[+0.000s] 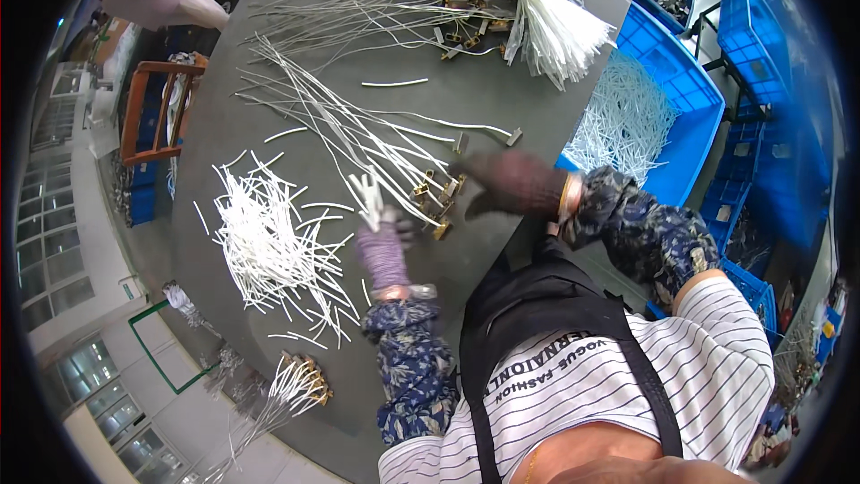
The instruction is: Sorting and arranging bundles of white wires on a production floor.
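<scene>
Beside the pile of white tubes, my left hand is gripping several tubes while my right hand, seemingly closed, is picking a brass-tipped wire for sleeving.

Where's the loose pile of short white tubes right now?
In the head view, the pile of short white tubes lies on the grey table, to the left of the left hand, which holds a few tubes upright beside it.

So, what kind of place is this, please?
Probably a small factory or assembly workshop. A long grey worktable carries heaps of white tubes and wires with brass terminals; blue crates stand beside it. The gloved left hand holds some tubes.
</scene>
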The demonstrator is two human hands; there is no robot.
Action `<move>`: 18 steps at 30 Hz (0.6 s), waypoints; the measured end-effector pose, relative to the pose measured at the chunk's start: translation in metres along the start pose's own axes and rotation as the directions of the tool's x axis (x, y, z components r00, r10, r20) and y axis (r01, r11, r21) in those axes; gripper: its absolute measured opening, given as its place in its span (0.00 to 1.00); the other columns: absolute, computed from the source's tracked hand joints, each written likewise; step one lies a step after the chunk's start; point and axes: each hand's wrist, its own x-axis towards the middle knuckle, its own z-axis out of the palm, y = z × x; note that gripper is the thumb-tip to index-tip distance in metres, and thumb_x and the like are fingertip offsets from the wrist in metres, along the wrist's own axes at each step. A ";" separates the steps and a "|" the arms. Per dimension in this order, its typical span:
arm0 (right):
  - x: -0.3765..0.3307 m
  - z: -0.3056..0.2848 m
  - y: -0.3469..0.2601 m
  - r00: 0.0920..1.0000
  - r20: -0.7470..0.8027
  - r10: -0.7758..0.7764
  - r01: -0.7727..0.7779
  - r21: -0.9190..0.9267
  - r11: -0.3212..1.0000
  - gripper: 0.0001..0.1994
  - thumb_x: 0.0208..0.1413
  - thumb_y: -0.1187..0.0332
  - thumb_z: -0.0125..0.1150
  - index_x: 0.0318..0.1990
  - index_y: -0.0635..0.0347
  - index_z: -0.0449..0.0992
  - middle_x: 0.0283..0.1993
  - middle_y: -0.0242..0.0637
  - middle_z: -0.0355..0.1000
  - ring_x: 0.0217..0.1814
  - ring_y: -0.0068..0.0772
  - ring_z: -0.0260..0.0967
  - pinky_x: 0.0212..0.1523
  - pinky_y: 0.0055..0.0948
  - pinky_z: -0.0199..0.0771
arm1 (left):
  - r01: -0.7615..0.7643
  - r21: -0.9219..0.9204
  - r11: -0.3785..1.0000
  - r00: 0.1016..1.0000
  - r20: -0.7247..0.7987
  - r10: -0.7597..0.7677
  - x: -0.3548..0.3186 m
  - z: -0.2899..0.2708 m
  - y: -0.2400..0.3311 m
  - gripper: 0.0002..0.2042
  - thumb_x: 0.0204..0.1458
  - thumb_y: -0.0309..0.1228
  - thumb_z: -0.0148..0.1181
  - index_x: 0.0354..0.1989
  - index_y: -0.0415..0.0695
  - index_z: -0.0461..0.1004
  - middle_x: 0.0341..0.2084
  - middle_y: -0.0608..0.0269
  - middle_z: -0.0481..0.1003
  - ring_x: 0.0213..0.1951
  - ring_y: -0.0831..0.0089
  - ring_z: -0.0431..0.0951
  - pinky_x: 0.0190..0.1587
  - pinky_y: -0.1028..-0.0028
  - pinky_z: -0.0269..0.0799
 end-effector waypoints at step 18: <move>-0.042 -0.033 0.023 0.968 -0.034 0.249 -0.190 0.547 0.815 0.11 0.55 0.63 0.58 0.29 0.62 0.71 0.25 0.34 0.67 0.28 0.24 0.66 0.32 0.24 0.67 | 0.177 -0.743 0.646 0.924 0.351 0.150 -0.039 0.160 0.048 0.13 0.56 0.40 0.56 0.40 0.42 0.67 0.40 0.53 0.74 0.43 0.59 0.76 0.42 0.61 0.77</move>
